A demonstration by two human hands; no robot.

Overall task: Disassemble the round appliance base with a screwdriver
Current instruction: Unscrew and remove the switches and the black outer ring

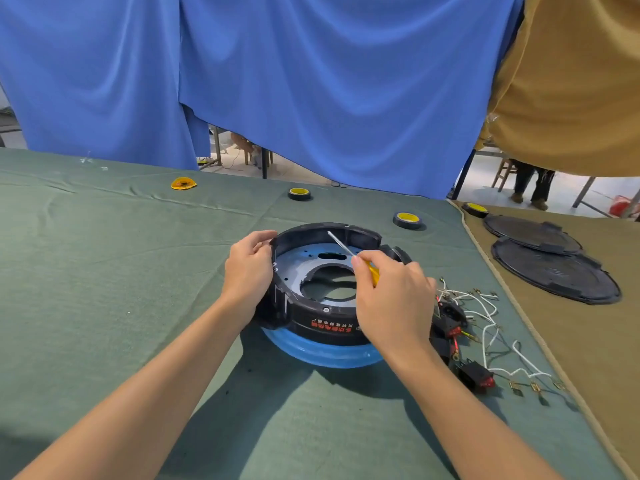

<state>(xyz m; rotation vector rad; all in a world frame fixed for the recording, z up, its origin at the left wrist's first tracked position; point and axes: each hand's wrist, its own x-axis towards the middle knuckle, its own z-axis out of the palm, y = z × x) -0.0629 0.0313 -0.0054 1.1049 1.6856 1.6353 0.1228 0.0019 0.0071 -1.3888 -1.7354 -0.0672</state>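
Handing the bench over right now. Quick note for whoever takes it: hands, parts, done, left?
Left hand grips the left rim of the round base. Right hand holds the yellow-handled screwdriver, tip near the far inner wall.
Done: wiring with switches lies out on the right.
Left: grey metal plate still sits inside the base.

Two bare hands are in view: the left hand point(247, 268) left of the base point(322, 282), the right hand point(391, 299) right of the base. The left forearm point(156, 386) and right forearm point(460, 410), both nearer than the base, are uncovered from wrist to the lower frame edge. The right thumbnail point(356, 261), above the base, is short and plain.
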